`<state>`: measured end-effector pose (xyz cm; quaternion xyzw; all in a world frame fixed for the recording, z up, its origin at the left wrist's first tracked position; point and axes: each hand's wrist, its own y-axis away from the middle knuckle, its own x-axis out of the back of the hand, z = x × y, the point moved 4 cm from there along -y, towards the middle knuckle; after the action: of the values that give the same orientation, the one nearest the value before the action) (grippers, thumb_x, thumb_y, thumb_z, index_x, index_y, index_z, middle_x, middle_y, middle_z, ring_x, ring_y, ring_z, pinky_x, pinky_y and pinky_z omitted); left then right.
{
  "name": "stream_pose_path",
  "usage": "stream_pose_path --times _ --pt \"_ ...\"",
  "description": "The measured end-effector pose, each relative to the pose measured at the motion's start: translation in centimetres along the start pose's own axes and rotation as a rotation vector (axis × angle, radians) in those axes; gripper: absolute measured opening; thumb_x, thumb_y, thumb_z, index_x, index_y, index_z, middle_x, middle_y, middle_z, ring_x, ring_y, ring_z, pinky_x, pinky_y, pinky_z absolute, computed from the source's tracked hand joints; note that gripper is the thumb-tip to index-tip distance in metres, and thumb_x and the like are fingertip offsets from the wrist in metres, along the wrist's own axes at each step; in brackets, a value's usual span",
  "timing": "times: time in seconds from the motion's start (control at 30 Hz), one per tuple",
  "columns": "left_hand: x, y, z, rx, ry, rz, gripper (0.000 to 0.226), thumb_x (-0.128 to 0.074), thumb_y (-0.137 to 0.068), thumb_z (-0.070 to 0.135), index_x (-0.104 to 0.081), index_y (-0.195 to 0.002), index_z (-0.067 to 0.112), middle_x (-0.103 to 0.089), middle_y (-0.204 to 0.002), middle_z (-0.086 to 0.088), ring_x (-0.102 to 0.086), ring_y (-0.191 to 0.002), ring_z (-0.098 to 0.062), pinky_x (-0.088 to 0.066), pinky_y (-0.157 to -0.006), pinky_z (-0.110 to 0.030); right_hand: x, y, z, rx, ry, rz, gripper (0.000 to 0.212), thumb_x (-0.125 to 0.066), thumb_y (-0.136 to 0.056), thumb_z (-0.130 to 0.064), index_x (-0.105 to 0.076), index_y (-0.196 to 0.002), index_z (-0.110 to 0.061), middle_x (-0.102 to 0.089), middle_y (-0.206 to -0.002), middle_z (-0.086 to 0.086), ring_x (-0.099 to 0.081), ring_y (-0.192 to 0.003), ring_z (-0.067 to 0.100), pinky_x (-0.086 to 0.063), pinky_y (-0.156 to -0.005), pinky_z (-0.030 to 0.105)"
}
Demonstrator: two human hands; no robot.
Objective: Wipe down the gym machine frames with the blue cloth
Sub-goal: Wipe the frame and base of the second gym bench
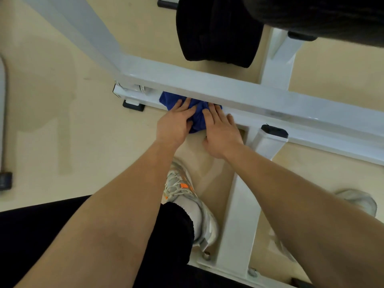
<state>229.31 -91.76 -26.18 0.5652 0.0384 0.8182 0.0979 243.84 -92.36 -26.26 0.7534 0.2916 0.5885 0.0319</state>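
Observation:
The blue cloth (197,113) lies bunched on a low white beam of the gym machine frame (259,100), partly tucked under an upper white bar. My left hand (175,123) presses on the cloth's left part with its fingers laid out straight. My right hand (221,134) lies flat on the cloth's right part and on the frame beside it. Both hands cover the middle of the cloth.
A black roller pad (218,30) hangs above the beam. A white post with a black end cap (274,130) stands just right of my right hand. Another white frame bar (241,215) runs toward me. My sneaker (187,196) stands on the beige floor (62,121).

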Motion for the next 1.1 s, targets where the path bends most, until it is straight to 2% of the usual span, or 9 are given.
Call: stream_pose_path --times 0.13,0.23,0.3,0.47,0.53,0.6,0.7,0.83,1.1 --pt "1.0 0.3 1.3 0.018 0.080 0.095 0.042 -0.054 -0.095 0.011 -0.059 -0.136 0.022 -0.055 -0.143 0.000 -0.053 -0.129 -0.025 -0.049 -0.098 -0.040 0.8 -0.3 -0.3 0.035 -0.147 0.139 0.058 -0.051 -0.095 -0.019 -0.029 -0.148 -0.015 -0.027 -0.160 0.005 -0.024 -0.148 0.024 -0.026 -0.118 0.044" --pt "1.6 1.9 2.3 0.132 0.214 0.121 0.037 -0.053 -0.097 0.013 -0.063 -0.132 0.022 -0.069 -0.109 -0.004 -0.064 -0.094 -0.022 -0.043 -0.075 -0.025 1.7 1.1 -1.0 -0.014 -0.324 0.169 0.044 -0.048 -0.095 -0.015 -0.038 -0.138 -0.015 -0.056 -0.130 0.013 -0.060 -0.106 0.035 -0.049 -0.077 0.039" --pt "2.5 3.5 3.5 0.137 0.315 0.156 0.036 -0.056 -0.095 0.012 -0.066 -0.127 0.024 -0.069 -0.088 -0.002 -0.064 -0.079 -0.023 -0.042 -0.068 -0.026 2.5 3.4 -1.4 -0.017 -0.382 0.207 0.042 -0.047 -0.095 -0.012 -0.040 -0.136 -0.013 -0.062 -0.117 0.016 -0.062 -0.089 0.037 -0.049 -0.067 0.041" --pt "5.7 8.3 9.9 0.056 0.440 0.160 0.033 -0.058 -0.092 0.009 -0.072 -0.116 0.028 -0.069 -0.075 0.005 -0.061 -0.068 -0.009 -0.045 -0.065 -0.020 6.0 11.7 -0.2 -0.041 -0.407 0.387 0.032 -0.052 -0.089 -0.008 -0.053 -0.121 -0.012 -0.065 -0.105 0.010 -0.060 -0.093 0.031 -0.041 -0.066 0.034" --pt "6.4 9.7 13.4 0.012 0.420 0.172 0.023 -0.058 -0.088 0.008 -0.072 -0.089 0.026 -0.057 -0.061 0.013 -0.055 -0.061 -0.003 -0.038 -0.059 -0.014 7.9 15.0 1.0 -0.034 -0.412 0.428 0.029 -0.052 -0.086 -0.004 -0.057 -0.114 -0.010 -0.065 -0.103 0.008 -0.057 -0.096 0.029 -0.042 -0.068 0.035" --pt "6.6 10.7 16.9 -0.011 0.382 0.181 0.024 -0.060 -0.083 0.007 -0.055 -0.070 0.026 -0.046 -0.054 0.012 -0.048 -0.056 -0.007 -0.032 -0.054 -0.019 9.5 18.2 3.0 -0.057 -0.370 0.455 0.028 -0.054 -0.085 -0.005 -0.059 -0.111 -0.011 -0.063 -0.104 0.006 -0.056 -0.095 0.027 -0.045 -0.070 0.036" --pt "4.9 11.1 21.6 -0.057 0.333 0.157 0.010 -0.063 -0.080 0.009 -0.063 -0.077 0.018 -0.050 -0.066 0.009 -0.054 -0.066 -0.020 -0.029 -0.059 -0.025 10.2 22.7 8.0 -0.183 -0.305 0.488 0.029 -0.057 -0.085 -0.011 -0.061 -0.113 -0.017 -0.059 -0.105 0.005 -0.057 -0.092 0.028 -0.050 -0.067 0.040" --pt "1.0 9.6 27.4 -0.083 0.324 0.093 0.024 -0.061 -0.084 0.011 -0.070 -0.105 0.017 -0.066 -0.099 -0.002 -0.060 -0.089 -0.022 -0.043 -0.073 -0.028 8.8 26.7 15.1 -0.354 -0.350 0.514 0.031 -0.060 -0.084 -0.009 -0.065 -0.113 -0.017 -0.059 -0.104 0.007 -0.059 -0.085 0.031 -0.049 -0.067 0.038" --pt "-7.6 3.5 32.4 -0.056 0.302 0.072 0.026 -0.058 -0.089 0.005 -0.067 -0.113 0.009 -0.059 -0.113 -0.009 -0.061 -0.093 -0.027 -0.040 -0.075 -0.027 4.9 23.5 24.2 -0.492 -0.449 0.532 0.032 -0.054 -0.092 -0.008 -0.067 -0.120 -0.014 -0.058 -0.108 0.011 -0.061 -0.085 0.033 -0.052 -0.077 0.041"
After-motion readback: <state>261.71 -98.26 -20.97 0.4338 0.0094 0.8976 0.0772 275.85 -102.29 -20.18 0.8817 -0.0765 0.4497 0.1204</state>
